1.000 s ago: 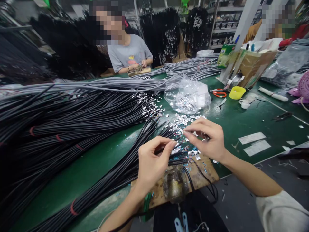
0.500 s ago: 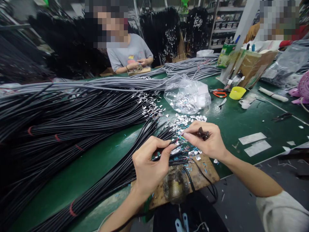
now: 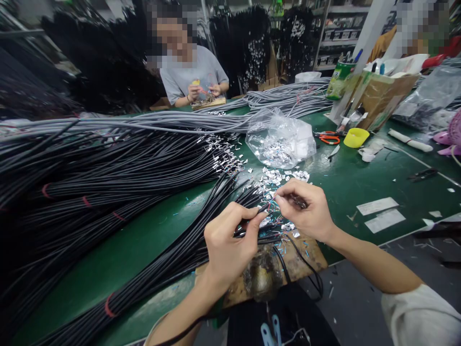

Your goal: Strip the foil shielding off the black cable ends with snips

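Observation:
My left hand [image 3: 230,240] pinches a black cable [image 3: 264,208] close to its stripped end, between thumb and forefinger. Thin coloured wires [image 3: 271,203] come out of that end, and the fingertips of my right hand [image 3: 306,209] are closed on them. A small dark tool [image 3: 299,202] is tucked in my right palm; its kind is mostly hidden by the fingers. Below my hands lies a wooden board [image 3: 309,252] bearing a stained, roundish metal piece [image 3: 262,273]. A bundle of black cables [image 3: 173,254] runs under my left hand, with bared wire ends near the board.
Foil scraps [image 3: 273,177] and a clear plastic bag [image 3: 281,139] lie beyond my hands. More black cables [image 3: 108,178] cover the left side, grey cables [image 3: 162,122] behind. Orange-handled pliers [image 3: 329,138] and a yellow ring [image 3: 356,138] are right. A co-worker [image 3: 192,72] sits opposite.
Both hands have shifted slightly to the right with the cable, and the right fingers have curled further over the dark tool. Across the table, the co-worker's hands have risen and moved apart.

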{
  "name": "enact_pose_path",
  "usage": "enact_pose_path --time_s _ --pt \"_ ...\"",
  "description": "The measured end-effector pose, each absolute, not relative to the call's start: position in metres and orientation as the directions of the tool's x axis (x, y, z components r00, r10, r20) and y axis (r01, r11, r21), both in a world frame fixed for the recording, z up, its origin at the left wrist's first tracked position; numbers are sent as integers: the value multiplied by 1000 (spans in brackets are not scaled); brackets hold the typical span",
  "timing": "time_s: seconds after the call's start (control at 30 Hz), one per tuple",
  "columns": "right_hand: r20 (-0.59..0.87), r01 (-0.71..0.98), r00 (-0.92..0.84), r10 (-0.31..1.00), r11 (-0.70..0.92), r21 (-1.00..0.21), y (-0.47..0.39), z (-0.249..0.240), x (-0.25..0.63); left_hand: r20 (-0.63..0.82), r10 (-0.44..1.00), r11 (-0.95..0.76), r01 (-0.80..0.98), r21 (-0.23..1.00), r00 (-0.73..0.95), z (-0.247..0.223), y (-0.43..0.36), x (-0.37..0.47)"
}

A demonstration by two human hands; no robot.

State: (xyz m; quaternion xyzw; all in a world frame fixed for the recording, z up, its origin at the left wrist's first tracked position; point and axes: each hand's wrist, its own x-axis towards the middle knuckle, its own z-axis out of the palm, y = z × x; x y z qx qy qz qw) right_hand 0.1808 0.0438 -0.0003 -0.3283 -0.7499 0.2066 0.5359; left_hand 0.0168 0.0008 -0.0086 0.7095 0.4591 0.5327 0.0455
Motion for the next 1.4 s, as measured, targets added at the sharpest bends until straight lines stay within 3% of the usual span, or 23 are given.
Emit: enact_pose_path --time_s 0.2,0.5,0.8,0.97,1.1,1.27,1.4 --pt "614 202 -281 737 671 -713 44 2 181 678 733 -518 598 612 -59 -6 -1 17" --pt "673 175 -240 699 713 -679 45 6 185 638 768 -499 568 654 -59 -5 -1 16" --pt "713 192 -285 641 767 -612 46 5 190 721 693 -562 620 547 -8 -6 -1 17" --pt "654 201 -307 691 719 -666 44 7 189 789 612 -606 674 422 56 -8 0 15" --pt "578 219 -216 787 616 -757 42 8 188 793 601 -610 696 379 95 -9 0 14" --pt "439 137 -213 873 471 -871 45 6 184 782 622 -604 663 443 44 -8 0 15" --pt "428 141 -237 872 467 -873 45 7 183 766 642 -579 668 468 19 -6 0 15"
